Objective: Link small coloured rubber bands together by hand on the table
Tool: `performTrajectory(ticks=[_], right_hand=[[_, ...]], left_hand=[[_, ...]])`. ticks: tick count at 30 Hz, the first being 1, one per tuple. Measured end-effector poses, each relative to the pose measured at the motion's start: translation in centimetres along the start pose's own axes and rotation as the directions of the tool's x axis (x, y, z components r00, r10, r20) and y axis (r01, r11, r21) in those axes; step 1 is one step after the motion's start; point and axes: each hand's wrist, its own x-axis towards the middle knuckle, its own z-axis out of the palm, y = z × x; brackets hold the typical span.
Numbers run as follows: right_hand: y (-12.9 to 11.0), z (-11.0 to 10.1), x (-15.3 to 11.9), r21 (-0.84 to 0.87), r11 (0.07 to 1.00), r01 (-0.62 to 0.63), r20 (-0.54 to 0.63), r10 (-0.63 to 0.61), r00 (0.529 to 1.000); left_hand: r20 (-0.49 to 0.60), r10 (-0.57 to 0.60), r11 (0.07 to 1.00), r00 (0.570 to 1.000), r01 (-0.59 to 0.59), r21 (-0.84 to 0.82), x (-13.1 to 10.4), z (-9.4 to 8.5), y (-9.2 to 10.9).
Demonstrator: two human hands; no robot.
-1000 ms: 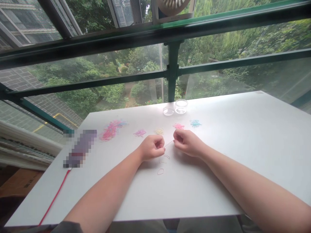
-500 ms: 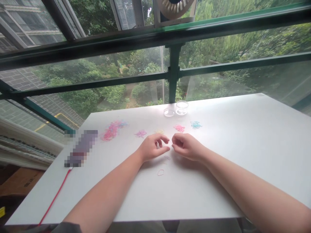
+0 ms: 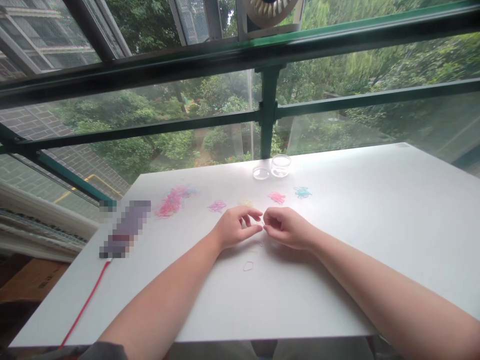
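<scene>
My left hand [image 3: 240,227] rests on the white table with its fingers curved and a gap between thumb and fingertips. Facing it, almost touching, is my right hand [image 3: 288,227], its fingers curled into a pinch. Whatever lies in that pinch is too small to make out. Just below the hands are a partly hidden small purple rubber band [image 3: 261,244] and a faint yellowish one. Nearer me lies a single pink rubber band [image 3: 248,266]. Beyond my fingers sit small heaps: purple rubber bands [image 3: 217,206], yellow rubber bands [image 3: 246,203], pink rubber bands [image 3: 276,198] and teal rubber bands [image 3: 302,192].
A larger mixed pile of rubber bands [image 3: 174,201] spreads at the left. A clear round jar [image 3: 281,166] and its lid [image 3: 261,173] stand by the table's far edge. A blurred-out phone-like object [image 3: 125,230] with a red cable [image 3: 85,303] lies on the left.
My right hand has shifted slightly left, so the gap between my hands is narrower. Less of the purple rubber band below them shows now. The heaps have stayed put.
</scene>
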Motion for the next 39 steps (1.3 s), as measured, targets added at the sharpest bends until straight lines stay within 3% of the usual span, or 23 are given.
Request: performTrajectory(ticks=[6, 13, 18, 23, 27, 32, 39], right_hand=[[0.1, -0.2, 0.1, -0.008, 1.0, -0.022, -0.024, 0.022, 0.999], [1.0, -0.7, 0.5, 0.023, 0.996, -0.084, -0.14, 0.086, 0.986], [1.5, -1.1, 0.8, -0.003, 0.993, -0.12, -0.244, 0.116, 0.963], [2.3, -1.6, 1.1, 0.03, 0.98, -0.198, -0.363, 0.195, 0.911], [1.7, -0.9, 0.8, 0.045, 0.989, -0.141, -0.213, 0.147, 0.966], [0.4, 0.5, 0.2, 0.049, 0.998, -0.044, -0.002, 0.044, 0.999], [0.4, 0.2, 0.4, 0.016, 0.998, -0.055, -0.063, 0.056, 0.996]], left_hand=[[0.022, -0.005, 0.999, 1.0, 0.004, 0.046, 0.1, -0.1, 0.6], [-0.055, 0.051, 0.997, 0.997, -0.048, 0.062, 0.2, -0.3, 0.3], [-0.092, 0.059, 0.997, 0.994, -0.054, 0.056, 0.1, -0.6, 0.1], [-0.173, 0.013, 0.999, 0.985, -0.004, 0.052, 0.0, -1.2, -0.5], [-0.159, -0.036, 0.999, 0.987, 0.042, 0.031, 0.1, -1.0, -0.7], [-0.009, -0.013, 0.999, 1.0, 0.013, 0.035, 0.0, -0.3, -0.2], [-0.032, 0.052, 0.992, 0.998, -0.048, 0.119, 0.1, -0.4, 0.4]])
